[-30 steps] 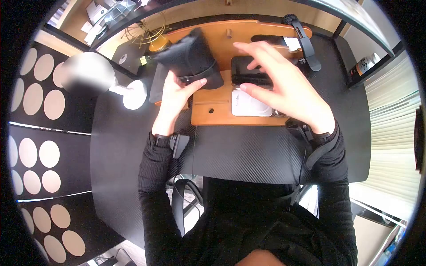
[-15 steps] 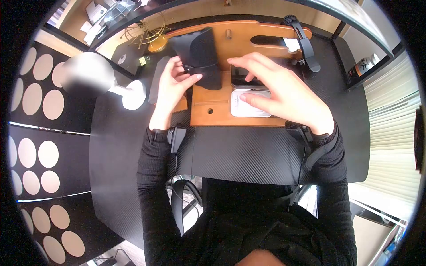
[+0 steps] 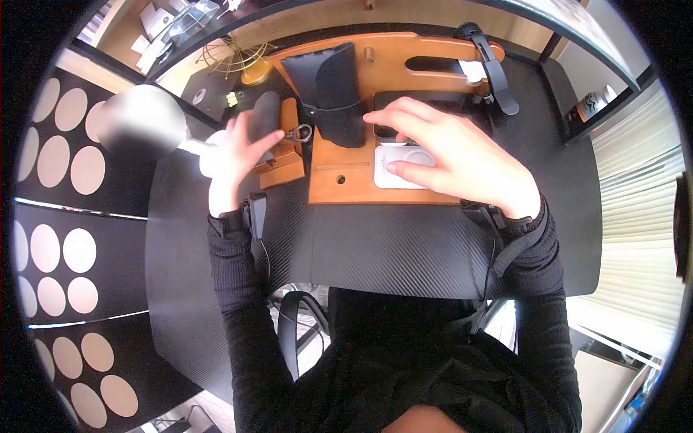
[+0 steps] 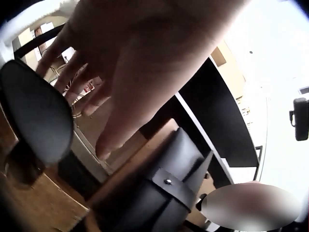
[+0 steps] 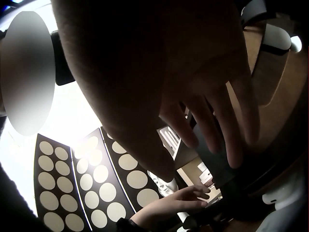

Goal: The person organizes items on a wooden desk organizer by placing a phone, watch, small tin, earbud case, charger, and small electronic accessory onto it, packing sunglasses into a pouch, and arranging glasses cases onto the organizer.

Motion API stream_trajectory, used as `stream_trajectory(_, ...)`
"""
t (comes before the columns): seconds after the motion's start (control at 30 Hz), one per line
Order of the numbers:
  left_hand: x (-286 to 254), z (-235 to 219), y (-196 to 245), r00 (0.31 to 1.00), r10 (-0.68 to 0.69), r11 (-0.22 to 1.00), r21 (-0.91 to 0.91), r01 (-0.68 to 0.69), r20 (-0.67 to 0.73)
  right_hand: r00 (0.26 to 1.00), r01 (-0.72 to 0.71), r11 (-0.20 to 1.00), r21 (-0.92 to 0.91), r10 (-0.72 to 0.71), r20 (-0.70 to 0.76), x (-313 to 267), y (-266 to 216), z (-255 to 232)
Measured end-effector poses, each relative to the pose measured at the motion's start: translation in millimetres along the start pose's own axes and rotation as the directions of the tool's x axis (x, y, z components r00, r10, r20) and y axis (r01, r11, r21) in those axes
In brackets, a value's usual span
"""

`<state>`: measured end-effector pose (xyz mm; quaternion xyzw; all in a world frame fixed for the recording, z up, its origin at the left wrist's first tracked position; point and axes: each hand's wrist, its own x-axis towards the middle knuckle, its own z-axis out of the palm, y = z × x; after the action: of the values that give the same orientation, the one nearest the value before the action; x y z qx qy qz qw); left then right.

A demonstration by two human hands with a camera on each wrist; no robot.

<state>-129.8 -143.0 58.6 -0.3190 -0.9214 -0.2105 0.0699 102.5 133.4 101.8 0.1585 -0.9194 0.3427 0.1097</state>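
Observation:
A black leather pouch with a strap and snap [image 3: 332,94] leans upright against the brown organizer [image 3: 328,189]; it also shows in the left wrist view [image 4: 169,193]. The left hand [image 3: 237,150] is off the pouch, to its left, fingers spread beside a dark rounded case [image 3: 267,115] and a small brown stand [image 3: 285,170]. In the left wrist view the left hand [image 4: 140,63] holds nothing. The right hand [image 3: 458,155] hovers with extended fingers over a white charging pad [image 3: 401,177]; in the right wrist view the right hand [image 5: 193,87] is also empty.
A white lamp base [image 3: 211,155] and a gold wire ornament [image 3: 254,71] stand at the left. Black headphones [image 3: 498,79] hang at the organizer's right. Farther right is a can [image 3: 593,105]. A shelf frame [image 3: 303,14] spans the back.
The left hand has let go of the pouch and moved left, uncovering the small brown stand. The pouch now leans against the organizer. The right hand has barely moved.

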Motion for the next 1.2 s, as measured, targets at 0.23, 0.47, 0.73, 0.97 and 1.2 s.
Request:
stream_trajectory(0.23, 4, 23, -31, 0.984, -0.137, 0.988, 0.087, 0.128, 0.110, 0.998, 0.050, 0.999, 0.001, -0.050, 0.023, 1, 3, 4)
stream_trajectory(0.47, 12, 24, -62, 0.981, -0.178, 0.978, 0.129, 0.167, 0.080, 0.996, 0.091, 0.996, 0.013, -0.091, -0.002, 0, 2, 6)
stream_trajectory(0.73, 12, 19, -39, 0.973, -0.228, 0.511, -0.853, 0.104, -0.018, 0.992, 0.034, 0.999, -0.017, -0.032, 0.118, -1, 9, 11)
stream_trajectory(0.97, 3, 40, -1, 0.972, 0.208, -0.063, -0.993, -0.101, -0.112, 0.994, 0.070, 0.997, -0.028, -0.067, 0.083, -1, 10, 12)
stream_trajectory(1.2, -29, 42, 67, 0.967, 0.235, 0.404, -0.915, -0.004, 0.099, 0.993, 0.036, 0.997, -0.064, -0.043, -0.110, 2, 8, 16)
